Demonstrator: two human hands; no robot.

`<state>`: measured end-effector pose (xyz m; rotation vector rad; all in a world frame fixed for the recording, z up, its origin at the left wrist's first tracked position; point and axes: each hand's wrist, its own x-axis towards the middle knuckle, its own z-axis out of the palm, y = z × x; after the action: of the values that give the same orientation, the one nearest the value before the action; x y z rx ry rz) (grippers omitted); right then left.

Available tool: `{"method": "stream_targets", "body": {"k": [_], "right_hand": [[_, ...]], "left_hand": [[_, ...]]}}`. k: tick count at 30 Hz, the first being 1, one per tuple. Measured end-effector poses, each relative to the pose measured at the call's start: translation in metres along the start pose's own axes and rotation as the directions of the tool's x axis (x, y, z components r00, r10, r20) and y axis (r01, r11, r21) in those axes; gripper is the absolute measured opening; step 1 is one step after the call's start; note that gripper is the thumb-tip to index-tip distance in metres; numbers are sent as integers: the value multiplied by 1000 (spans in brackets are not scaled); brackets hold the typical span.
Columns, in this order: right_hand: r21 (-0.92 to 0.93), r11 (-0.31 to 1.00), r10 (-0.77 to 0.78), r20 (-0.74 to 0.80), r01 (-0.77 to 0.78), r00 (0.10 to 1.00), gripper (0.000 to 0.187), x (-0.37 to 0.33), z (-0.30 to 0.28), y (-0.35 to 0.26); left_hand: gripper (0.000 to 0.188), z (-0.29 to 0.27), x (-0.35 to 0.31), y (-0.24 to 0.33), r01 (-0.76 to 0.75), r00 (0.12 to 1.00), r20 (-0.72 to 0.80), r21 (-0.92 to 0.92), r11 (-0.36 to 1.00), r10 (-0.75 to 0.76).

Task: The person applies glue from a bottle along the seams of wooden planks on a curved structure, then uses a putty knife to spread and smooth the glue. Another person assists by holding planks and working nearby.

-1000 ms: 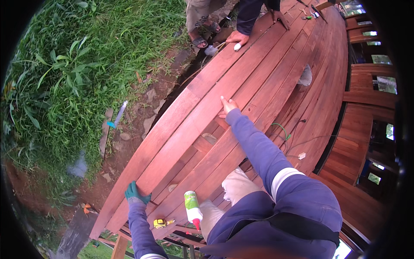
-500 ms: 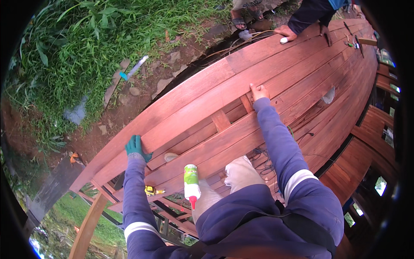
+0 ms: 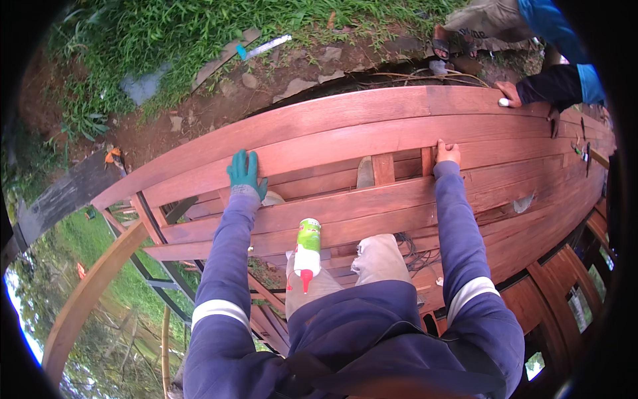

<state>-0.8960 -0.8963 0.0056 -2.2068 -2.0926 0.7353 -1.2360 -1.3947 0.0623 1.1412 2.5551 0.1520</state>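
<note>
Touching a red plank (image 3: 332, 147).
Gloved left hand (image 3: 244, 174) is lying wide; bare right hand (image 3: 447, 153) is resting curled, grip unclear.

Daylight, diffuse and fairly bright; shadows soft. Pale sheen along the red-brown planks (image 3: 345, 110); deeper shade among the framework at lower right. Bright sliver (image 3: 18, 314) at lower-left rim overexposed, blue-fringed. Fisheye bowing evident, corners black. Brown patch (image 3: 379, 386) at bottom edge out of focus.
</note>
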Motion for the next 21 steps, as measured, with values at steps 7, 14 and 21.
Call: {"method": "stream_targets", "body": {"k": [7, 14, 21], "right_hand": [[-108, 602, -798, -93, 791, 595, 71, -91, 12, -65], [-282, 611, -691, 267, 740, 672, 74, -136, 25, -100], [-98, 727, -568, 470, 679, 676, 62, -225, -11, -32]], "left_hand": [[83, 14, -21, 32, 269, 963, 28, -131, 954, -268], [73, 26, -17, 25, 275, 958, -35, -160, 948, -284], [53, 14, -59, 10, 205, 973, 3, -467, 860, -230]]}}
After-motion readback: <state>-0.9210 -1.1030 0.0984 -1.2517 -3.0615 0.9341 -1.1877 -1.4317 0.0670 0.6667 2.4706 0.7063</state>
